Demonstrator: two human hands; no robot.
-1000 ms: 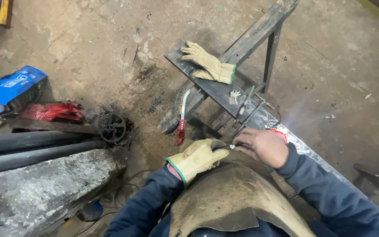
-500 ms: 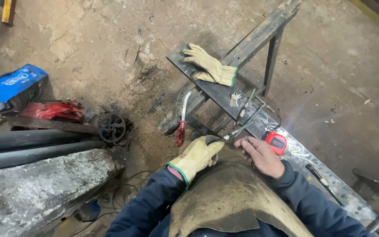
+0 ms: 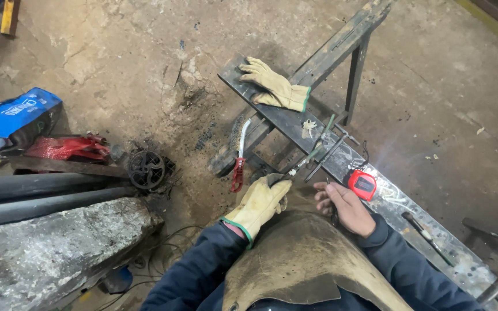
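Gloved left hand [image 3: 259, 203] pinched the near end of a thin rod [image 3: 309, 156], long axis running away over the steel plate [image 3: 295, 124]; bare right hand [image 3: 341, 207], fingers apparently loosely curled, lay beside the plate

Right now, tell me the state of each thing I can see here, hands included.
Left hand: gloved, gripping a thin metal rod.
Right hand: bare, open, resting beside the red tape measure.
Spare glove: off, lying flat on the steel bar.
Wire brush: lying on the floor, untouched.
Blue box: lying on the floor.
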